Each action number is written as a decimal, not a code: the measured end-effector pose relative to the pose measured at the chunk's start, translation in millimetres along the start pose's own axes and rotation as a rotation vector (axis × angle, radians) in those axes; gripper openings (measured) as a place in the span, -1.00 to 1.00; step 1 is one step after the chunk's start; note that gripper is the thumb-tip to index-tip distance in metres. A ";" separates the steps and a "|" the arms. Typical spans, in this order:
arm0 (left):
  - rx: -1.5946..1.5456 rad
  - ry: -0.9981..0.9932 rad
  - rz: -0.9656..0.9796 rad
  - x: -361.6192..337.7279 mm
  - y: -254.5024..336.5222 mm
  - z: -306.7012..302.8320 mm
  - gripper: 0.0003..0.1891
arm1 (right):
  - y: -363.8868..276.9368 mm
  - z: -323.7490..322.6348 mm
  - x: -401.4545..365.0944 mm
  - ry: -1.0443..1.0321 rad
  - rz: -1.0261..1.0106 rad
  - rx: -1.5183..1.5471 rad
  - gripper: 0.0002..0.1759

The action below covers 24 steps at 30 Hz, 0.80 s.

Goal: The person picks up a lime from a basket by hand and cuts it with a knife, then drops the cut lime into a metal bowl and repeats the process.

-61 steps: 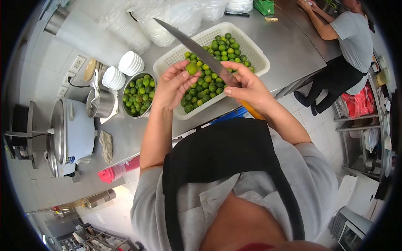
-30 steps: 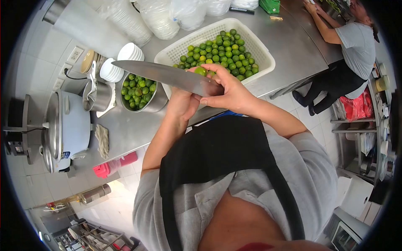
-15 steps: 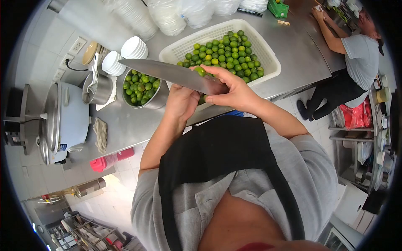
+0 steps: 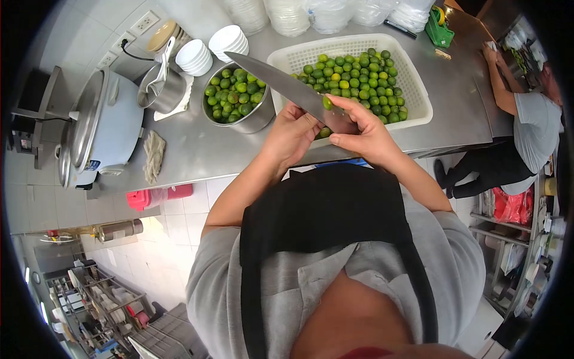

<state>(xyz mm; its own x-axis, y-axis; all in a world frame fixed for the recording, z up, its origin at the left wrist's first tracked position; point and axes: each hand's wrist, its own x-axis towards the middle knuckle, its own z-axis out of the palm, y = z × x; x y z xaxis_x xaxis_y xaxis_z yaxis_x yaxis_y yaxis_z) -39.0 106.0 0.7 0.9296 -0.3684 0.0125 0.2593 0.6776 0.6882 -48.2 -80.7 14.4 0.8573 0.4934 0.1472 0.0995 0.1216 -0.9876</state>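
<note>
A large knife (image 4: pixel 287 82) slants across the view, its broad blade pointing to the upper left. My right hand (image 4: pixel 373 134) is closed around its heel end, and the handle is hidden. Against the blade at my right fingertips shows a small green lime (image 4: pixel 327 103), possibly a piece or a reflection. My left hand (image 4: pixel 293 136) is closed just below the blade, thumb near its lower edge; what its fingers hold is hidden. Between both hands, under the blade, part of another lime (image 4: pixel 324 131) shows. Beyond them is a white perforated basket (image 4: pixel 418 99) of limes.
A steel pot (image 4: pixel 254 122) full of limes stands left of the basket. Further left are white bowls (image 4: pixel 194 57), a small pan (image 4: pixel 164 93), a cloth (image 4: pixel 154 157) and a large rice cooker (image 4: pixel 116 122). Another person (image 4: pixel 532 119) works at the counter's right end.
The whole scene has shifted right in the view, with the counter items slightly higher, as my head turned. Both hands and the knife keep nearly the same pose, the blade slanting more steeply.
</note>
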 end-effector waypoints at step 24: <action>2.466 -0.239 -0.012 87.2 28.3 -42.4 -0.83 | -24.2 -26.4 -30.7 0.251 0.085 0.195 -0.42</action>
<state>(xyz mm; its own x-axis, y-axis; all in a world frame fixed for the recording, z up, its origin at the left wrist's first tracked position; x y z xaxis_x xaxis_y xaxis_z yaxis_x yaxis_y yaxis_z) 60.5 120.0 -9.5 0.8556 -0.5127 -0.0708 -0.5174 -0.8513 -0.0876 -63.5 -121.6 32.4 0.9584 0.2844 0.0224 -0.0556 0.2633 -0.9631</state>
